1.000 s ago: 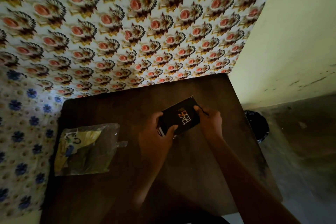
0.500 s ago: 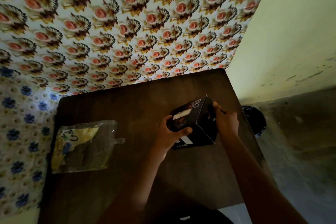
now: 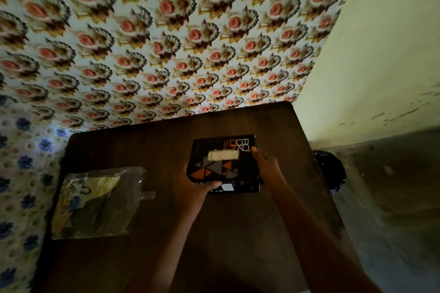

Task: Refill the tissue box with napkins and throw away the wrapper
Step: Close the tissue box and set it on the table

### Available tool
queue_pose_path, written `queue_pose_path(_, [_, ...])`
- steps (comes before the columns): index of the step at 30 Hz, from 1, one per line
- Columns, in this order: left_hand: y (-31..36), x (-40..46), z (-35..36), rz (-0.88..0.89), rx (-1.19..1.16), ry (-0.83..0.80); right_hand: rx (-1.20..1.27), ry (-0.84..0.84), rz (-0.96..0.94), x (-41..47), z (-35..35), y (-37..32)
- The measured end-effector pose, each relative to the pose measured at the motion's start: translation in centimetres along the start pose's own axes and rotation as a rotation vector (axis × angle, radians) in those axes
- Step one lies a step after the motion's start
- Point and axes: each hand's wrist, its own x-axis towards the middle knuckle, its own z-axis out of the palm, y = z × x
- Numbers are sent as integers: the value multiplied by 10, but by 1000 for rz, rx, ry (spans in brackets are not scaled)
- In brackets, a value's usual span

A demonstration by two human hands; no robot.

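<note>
A black tissue box with orange and grey triangles rests top up on the dark wooden table. White napkin shows through its slot. My left hand grips the box's near left corner. My right hand holds its right side. A clear plastic wrapper with yellow print lies flat on the table's left part, apart from both hands.
A dark round bin stands on the floor just right of the table. Patterned cloth covers the wall behind and to the left. A pale wall rises on the right.
Both hands turned the box from its tilted, side-up pose to top up and set it down on the table, a little farther from me. The wrapper has not moved.
</note>
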Motion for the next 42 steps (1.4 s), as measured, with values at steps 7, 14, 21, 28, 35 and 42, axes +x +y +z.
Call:
queue_pose_path(7, [5,47,-19,-43,14,169,-63,-75,-20,54,50,-20])
queue_pose_path(14, [1,113,-21,-39,-42,224,-72,-126,-138,109,88,-43])
queue_pose_path(21, [4,154,-19,-23,-7,266,-102,-128,-274,138,112,-47])
queue_pose_path(28, [-1,170,-24,4,22,256,-94,-33,-284,151,123,-47])
queue_pose_path(35, [0,157,-28,25,69,216,-155,113,-255,131,114,-38])
queue_pose_path(42, [-20,100,-45,28,-108,296,12,332,-84,52,111,-12])
